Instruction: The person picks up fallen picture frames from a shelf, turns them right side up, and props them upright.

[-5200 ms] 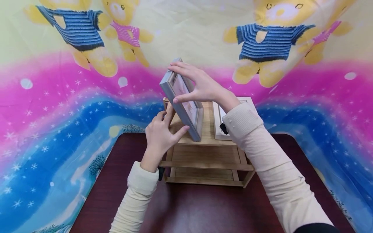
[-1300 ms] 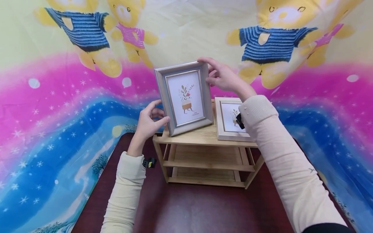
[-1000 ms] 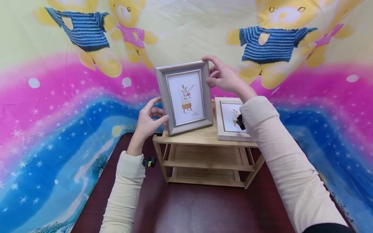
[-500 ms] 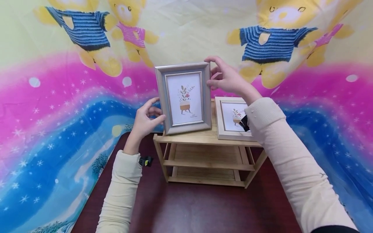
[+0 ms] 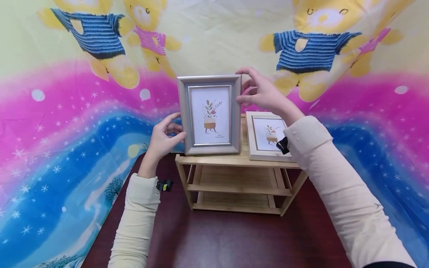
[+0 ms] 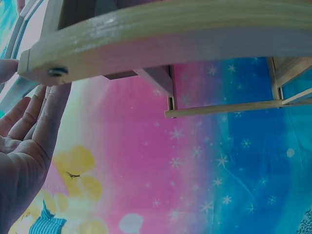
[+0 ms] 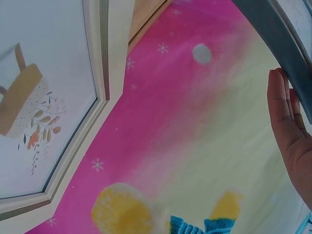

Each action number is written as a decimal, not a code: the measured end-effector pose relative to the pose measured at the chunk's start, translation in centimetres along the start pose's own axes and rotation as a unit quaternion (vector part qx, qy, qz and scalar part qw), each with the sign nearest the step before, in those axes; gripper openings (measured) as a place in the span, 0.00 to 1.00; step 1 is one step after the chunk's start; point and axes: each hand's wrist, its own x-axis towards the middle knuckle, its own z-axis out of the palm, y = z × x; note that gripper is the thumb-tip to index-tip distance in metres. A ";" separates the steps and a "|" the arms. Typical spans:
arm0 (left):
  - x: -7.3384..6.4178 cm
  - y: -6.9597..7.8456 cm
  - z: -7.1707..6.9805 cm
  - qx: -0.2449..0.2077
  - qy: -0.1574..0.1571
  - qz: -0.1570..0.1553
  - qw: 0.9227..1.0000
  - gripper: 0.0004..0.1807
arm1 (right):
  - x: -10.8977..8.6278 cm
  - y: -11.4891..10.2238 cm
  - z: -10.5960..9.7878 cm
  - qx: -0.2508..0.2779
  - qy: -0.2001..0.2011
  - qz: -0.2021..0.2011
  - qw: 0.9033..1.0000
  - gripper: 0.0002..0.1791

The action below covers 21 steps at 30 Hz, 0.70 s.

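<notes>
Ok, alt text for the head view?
A person's left hand and right hand hold a silver-grey rectangular picture frame upright at the left end of a tiered pale wooden rack. A cream rectangular picture frame lies face up at the right. The rack stands on a dark red table before a teddy-bear backdrop.

The grey picture frame point(image 5: 210, 113), which was first turned strongly to the side and later leaned with its lower right corner raised, now faces the camera near the centre, its lower edge level. The left hand point(image 5: 163, 137) has moved farther left and slightly higher. The right hand point(image 5: 264, 93) has shifted rightward, so the cream frame point(image 5: 264, 134), right of centre, is less covered
</notes>
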 end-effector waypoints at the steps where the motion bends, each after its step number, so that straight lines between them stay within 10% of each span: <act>1: 0.0 0.1 -0.1 0.002 0.001 0.000 1.000 0.29 | -0.1 0.0 0.1 0.004 0.001 -0.002 1.000 0.35; 21: -0.7 -2.5 -1.1 -0.020 0.003 0.006 1.000 0.28 | -1.5 -0.6 0.9 -0.006 0.008 -0.025 1.000 0.35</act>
